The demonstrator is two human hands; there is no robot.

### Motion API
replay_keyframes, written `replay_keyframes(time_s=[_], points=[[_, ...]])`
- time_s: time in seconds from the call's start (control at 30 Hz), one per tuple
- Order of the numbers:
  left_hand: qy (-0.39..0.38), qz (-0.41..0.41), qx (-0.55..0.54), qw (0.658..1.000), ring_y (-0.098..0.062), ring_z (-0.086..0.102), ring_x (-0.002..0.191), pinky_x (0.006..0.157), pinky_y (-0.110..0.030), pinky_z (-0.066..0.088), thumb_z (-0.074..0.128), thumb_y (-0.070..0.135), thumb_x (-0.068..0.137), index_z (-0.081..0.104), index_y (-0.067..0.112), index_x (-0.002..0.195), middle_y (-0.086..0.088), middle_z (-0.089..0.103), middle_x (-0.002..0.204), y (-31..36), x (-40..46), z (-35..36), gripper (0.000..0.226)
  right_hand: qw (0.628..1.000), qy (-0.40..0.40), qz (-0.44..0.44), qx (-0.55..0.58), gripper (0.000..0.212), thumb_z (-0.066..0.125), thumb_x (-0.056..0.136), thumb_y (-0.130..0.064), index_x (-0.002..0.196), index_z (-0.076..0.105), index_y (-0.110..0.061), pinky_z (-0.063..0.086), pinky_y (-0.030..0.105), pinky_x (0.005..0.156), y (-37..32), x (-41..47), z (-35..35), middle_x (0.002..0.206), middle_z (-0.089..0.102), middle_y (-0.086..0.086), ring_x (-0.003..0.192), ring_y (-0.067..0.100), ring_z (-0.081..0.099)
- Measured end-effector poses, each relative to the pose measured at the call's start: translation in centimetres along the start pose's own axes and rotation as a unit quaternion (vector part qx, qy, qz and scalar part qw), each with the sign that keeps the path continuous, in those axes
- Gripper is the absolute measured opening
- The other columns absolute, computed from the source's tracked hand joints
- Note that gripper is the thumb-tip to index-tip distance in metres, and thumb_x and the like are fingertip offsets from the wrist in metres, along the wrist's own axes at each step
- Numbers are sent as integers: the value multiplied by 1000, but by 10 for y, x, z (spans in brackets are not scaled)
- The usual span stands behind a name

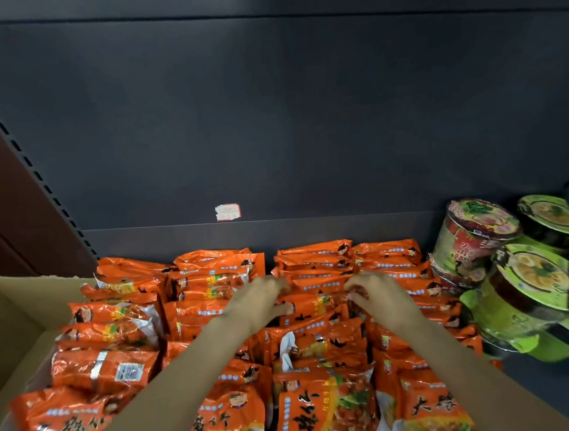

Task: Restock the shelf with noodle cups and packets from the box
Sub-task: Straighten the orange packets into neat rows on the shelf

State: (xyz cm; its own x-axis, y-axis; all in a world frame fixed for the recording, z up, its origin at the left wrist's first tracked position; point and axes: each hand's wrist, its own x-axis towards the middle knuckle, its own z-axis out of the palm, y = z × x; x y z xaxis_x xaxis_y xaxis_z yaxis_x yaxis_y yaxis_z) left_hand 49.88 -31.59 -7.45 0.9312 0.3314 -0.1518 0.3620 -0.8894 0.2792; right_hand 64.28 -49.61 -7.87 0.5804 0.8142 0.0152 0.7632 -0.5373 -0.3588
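Several rows of orange noodle packets [212, 276] stand on the dark shelf [311, 228]. Both my hands reach into the third row and hold one orange packet [315, 307] by its ends. My left hand [261, 301] grips its left end with thumb in front. My right hand [374, 293] pinches its right end. More orange packets [107, 365] lie in the cardboard box [13, 318] at the left. Green noodle cups [530, 283] and a red-labelled cup [477, 229] are stacked at the right of the shelf.
The shelf's dark back panel [284, 112] carries a small white and red price sticker [227, 212]. A perforated upright [23, 159] runs along the left, with a brown wall beyond it. A bare strip of shelf lies behind the packets.
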Motion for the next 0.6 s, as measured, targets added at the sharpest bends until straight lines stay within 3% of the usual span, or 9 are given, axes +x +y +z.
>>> replay_keyframes(time_s=[0.07, 0.17, 0.33, 0.43, 0.53, 0.6], points=[[-17, -42, -10, 999, -25, 58, 111, 92, -37, 49, 63, 24, 89, 51, 16, 130, -8, 57, 127, 0, -2, 8, 44, 1000, -14, -18, -4, 29, 56, 93, -21, 121, 61, -22, 47, 26, 94, -2, -2, 2, 122, 60, -3, 112, 13, 56], [24, -75, -75, 994, -23, 62, 104, 91, -34, 51, 62, 12, 88, 61, 16, 118, -8, 62, 120, 1, -4, 15, 31, 1000, -14, -23, 1, 28, 54, 94, -19, 121, 62, -21, 47, 27, 95, -6, -4, 3, 123, 60, -2, 112, 14, 56], [127, -19, -120, 984, -20, 64, 97, 89, -29, 51, 59, 5, 89, 67, 14, 109, -6, 67, 111, 20, 1, -5, 23, 999, 16, 8, -31, 26, 59, 91, -31, 115, 62, -20, 51, 30, 83, -13, -4, -5, 114, 63, 0, 102, 17, 61], [125, 30, -152, 980, -18, 62, 102, 90, -22, 47, 61, 4, 88, 65, 13, 113, -5, 66, 113, 34, 7, -10, 27, 1000, 5, 3, -4, 40, 62, 89, -28, 127, 53, -24, 53, 33, 85, -19, -7, -3, 117, 62, -1, 105, 16, 61], [118, 22, -198, 973, -16, 62, 104, 89, -22, 48, 62, 6, 88, 57, 14, 123, -5, 65, 113, 34, 6, -9, 36, 999, 10, 32, -31, 30, 58, 92, -27, 122, 59, -22, 52, 33, 83, -23, -6, -1, 113, 66, 0, 103, 19, 63], [82, -14, -187, 979, -19, 62, 104, 91, -30, 50, 66, 14, 86, 53, 15, 127, -5, 64, 114, 21, 5, -4, 43, 998, 24, 55, -28, 22, 56, 93, -27, 113, 63, -20, 51, 30, 76, -27, -3, 2, 99, 69, 1, 93, 19, 65]])
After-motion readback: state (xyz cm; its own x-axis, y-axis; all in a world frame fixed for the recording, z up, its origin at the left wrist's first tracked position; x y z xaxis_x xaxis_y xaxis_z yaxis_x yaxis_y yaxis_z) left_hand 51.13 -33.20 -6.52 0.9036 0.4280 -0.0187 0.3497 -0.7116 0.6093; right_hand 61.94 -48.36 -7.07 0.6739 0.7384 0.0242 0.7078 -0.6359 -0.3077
